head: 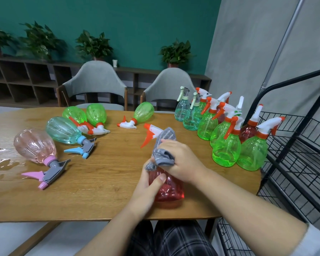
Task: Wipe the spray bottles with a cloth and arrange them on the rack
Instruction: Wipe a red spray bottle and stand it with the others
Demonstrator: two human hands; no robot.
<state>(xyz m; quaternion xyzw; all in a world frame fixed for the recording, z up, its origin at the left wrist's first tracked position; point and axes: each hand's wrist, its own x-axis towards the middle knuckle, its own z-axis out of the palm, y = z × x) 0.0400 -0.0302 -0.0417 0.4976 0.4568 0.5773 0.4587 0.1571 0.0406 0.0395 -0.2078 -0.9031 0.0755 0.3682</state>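
A red spray bottle (171,190) with a white and orange trigger head (149,133) stands near the table's front edge. My left hand (148,189) grips its body. My right hand (181,159) holds a grey cloth (163,148) wrapped round the bottle's neck. Several bottles lie on their sides on the left: a pink one (34,145), a pale blue one (63,130) and green ones (96,114). Several upright bottles (225,150), green, clear and dark red, stand in a cluster at the table's right end. The black wire rack (303,145) stands just right of the table.
Water puddles (3,163) lie on the wooden table (100,182) at the far left. Two grey chairs (94,84) stand behind the table. A low shelf with potted plants (92,45) runs along the teal wall.
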